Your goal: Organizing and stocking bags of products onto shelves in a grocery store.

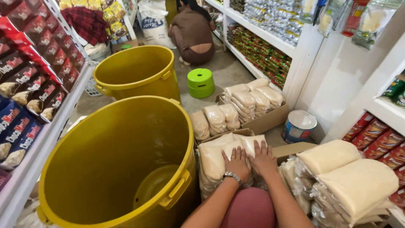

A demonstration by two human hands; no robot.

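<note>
Room: a narrow shop aisle with a concrete floor (230, 69) and white shelves (270, 40) of packets on both sides
Left hand: the left hand (237, 164), a watch on its wrist, lay flat with fingers spread, gripping nothing, on the bags of pale grain (215, 158)
Right hand: the right hand (262, 159) lay flat just beside it, fingers together, on the same bags
Bags: stacked in an open cardboard box (295, 148) right in front of the person
Left side: a large yellow bin (109, 169) stood against the box, a second yellow bin (139, 74) behind it
Right side: more clear bags of grain (354, 181) piled close by
Beyond: another box of bags (247, 103), a tin can (298, 126), a green stool (201, 82)
Far end: a crouching person (193, 31) blocked the aisle
</note>
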